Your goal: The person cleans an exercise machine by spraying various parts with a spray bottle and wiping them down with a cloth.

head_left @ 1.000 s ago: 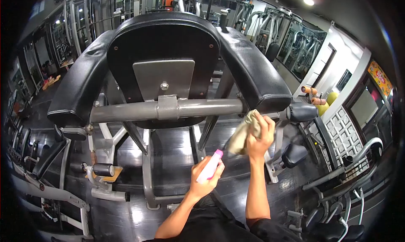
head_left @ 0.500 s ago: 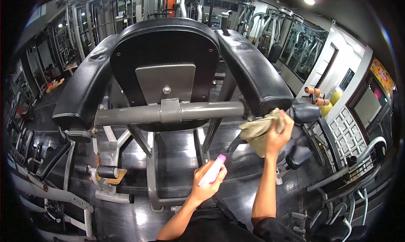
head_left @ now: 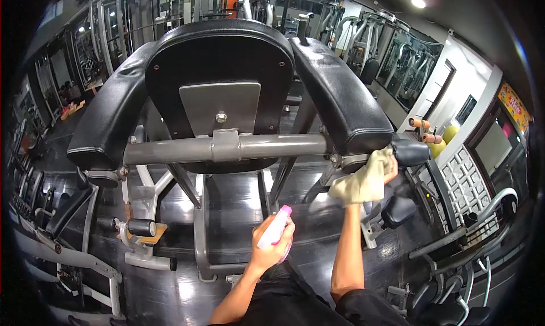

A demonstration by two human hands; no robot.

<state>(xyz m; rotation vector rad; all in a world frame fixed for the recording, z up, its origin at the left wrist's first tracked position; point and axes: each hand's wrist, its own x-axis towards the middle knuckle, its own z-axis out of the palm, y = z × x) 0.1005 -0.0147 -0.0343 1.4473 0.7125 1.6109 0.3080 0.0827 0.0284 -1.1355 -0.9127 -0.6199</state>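
My left hand [head_left: 262, 252] is wrapped round a white and pink spray bottle [head_left: 273, 229], its pink tip pointing up and away from me. My right hand [head_left: 392, 170] grips a beige cloth [head_left: 362, 183] that drapes over the wrist and hides most of the fingers. The cloth is right at the lower front end of the black padded right armrest [head_left: 346, 107] of an exercise machine. Between the two armrests stands the machine's black backrest [head_left: 221, 56], its rear side toward me, with a grey metal crossbar [head_left: 272, 146] below it.
The matching left armrest [head_left: 108, 110] slopes down at the left. Beside my right hand is a black roller pad [head_left: 411, 151]. A small padded roller [head_left: 141, 228] stands low at the left, on the dark floor [head_left: 233, 212]. Racks and mirrors line the back.
My right hand has turned over at the armrest's end, and the cloth now hangs across its wrist. My left hand with the spray bottle has shifted slightly left.
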